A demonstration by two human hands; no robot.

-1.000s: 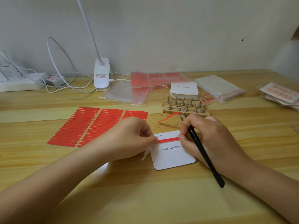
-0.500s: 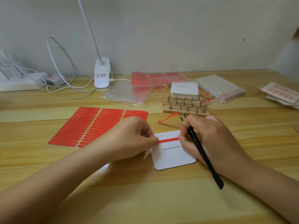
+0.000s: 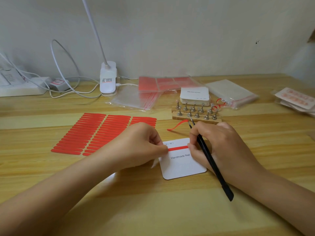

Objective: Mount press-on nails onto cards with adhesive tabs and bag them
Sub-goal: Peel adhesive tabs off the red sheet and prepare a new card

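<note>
On the near middle of the wooden table [image 3: 255,167], seen from the head camera, our white card [image 3: 183,165] lies flat with a red adhesive strip [image 3: 178,148] across its upper part. We judge the card light and fairly stiff, easy to slide, so it wants pinning at its edges; the strip looks thin, limp and sticky, best taken at its ends. Our left hand [image 3: 141,145] is curled, fingertips pressed at the strip's left end on the card's left edge. Our right hand [image 3: 219,145] presses a fingertip at the strip's right end while its curled fingers grip black tweezers [image 3: 210,160], tips pointing far, handle slanting near and right. Both forearms reach in from the near edge, wrists low. A peeled red liner [image 3: 177,125] curls just beyond the card. Farther off stand the wooden nail stand [image 3: 196,115], a card stack [image 3: 194,95], clear bags [image 3: 134,99], and at left the sheet of red tabs [image 3: 95,133].
</note>
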